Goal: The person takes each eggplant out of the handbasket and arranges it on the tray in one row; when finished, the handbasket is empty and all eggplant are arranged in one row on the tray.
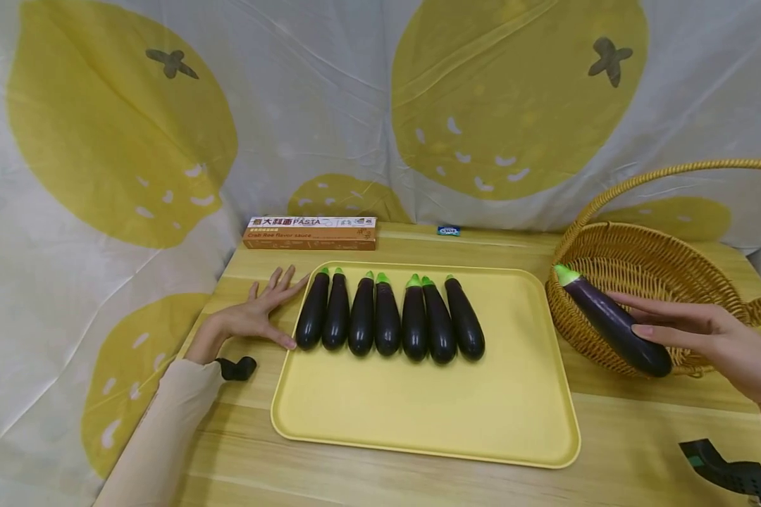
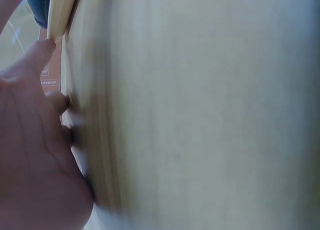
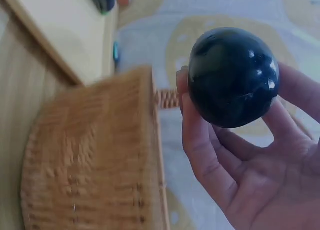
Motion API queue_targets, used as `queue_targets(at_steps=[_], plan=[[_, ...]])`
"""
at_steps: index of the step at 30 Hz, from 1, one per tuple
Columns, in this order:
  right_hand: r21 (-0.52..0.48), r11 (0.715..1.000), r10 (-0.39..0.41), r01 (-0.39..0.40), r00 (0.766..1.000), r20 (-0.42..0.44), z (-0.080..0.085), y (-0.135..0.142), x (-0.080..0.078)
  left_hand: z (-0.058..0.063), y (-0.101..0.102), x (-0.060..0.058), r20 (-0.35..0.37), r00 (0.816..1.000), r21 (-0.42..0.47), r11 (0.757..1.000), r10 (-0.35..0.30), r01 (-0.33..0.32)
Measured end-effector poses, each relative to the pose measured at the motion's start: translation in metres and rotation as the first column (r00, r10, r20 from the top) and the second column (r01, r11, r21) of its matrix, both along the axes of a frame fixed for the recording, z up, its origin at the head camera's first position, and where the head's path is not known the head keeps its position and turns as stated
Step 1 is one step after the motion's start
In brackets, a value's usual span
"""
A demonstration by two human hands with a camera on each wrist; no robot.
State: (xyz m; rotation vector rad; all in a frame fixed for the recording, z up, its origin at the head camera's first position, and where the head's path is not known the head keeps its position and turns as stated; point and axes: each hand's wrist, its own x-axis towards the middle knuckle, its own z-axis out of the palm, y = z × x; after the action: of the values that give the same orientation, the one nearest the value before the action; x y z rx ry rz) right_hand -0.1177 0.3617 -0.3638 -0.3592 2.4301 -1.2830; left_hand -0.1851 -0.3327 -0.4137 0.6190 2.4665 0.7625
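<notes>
My right hand (image 1: 704, 338) grips a dark purple eggplant (image 1: 609, 320) by its sides, over the near left rim of the wicker basket (image 1: 647, 246). Its green stem end points up and left; the rounded end (image 3: 233, 77) faces the right wrist camera. On the yellow tray (image 1: 418, 415) several more eggplants (image 1: 388, 317) lie side by side, stems toward the back. My left hand (image 1: 256, 310), fingers spread, rests at the tray's left edge, its thumb at the rim near the leftmost eggplant (image 1: 313, 310). In the left wrist view the left palm (image 2: 40, 155) shows beside the tabletop.
A pasta box (image 1: 311, 234) stands at the back left of the wooden table (image 1: 241, 451). A small blue packet (image 1: 448, 230) lies at the back, beyond the tray. The basket's tall handle (image 1: 672, 169) arches at the right. A lemon-print cloth (image 1: 317, 91) hangs behind.
</notes>
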Motion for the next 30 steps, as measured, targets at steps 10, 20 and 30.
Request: queue_targets(at_steps=[10,20,30], plan=[[-0.034,0.999,0.013,-0.013,1.000,0.011,0.005,-0.064,0.001,-0.001,-0.001,0.002,-0.011,1.000,-0.003,1.000,-0.001,0.001],[0.035,0.999,-0.040,0.041,0.999,-0.028,-0.001,-0.129,0.000,-0.001,0.001,0.000,-0.010,1.000,-0.006,1.000,-0.009,0.009],[-0.040,0.997,-0.053,0.058,0.991,0.120,-0.022,-0.157,-0.020,0.000,0.000,0.000,-0.009,1.000,-0.008,1.000,-0.011,0.011]])
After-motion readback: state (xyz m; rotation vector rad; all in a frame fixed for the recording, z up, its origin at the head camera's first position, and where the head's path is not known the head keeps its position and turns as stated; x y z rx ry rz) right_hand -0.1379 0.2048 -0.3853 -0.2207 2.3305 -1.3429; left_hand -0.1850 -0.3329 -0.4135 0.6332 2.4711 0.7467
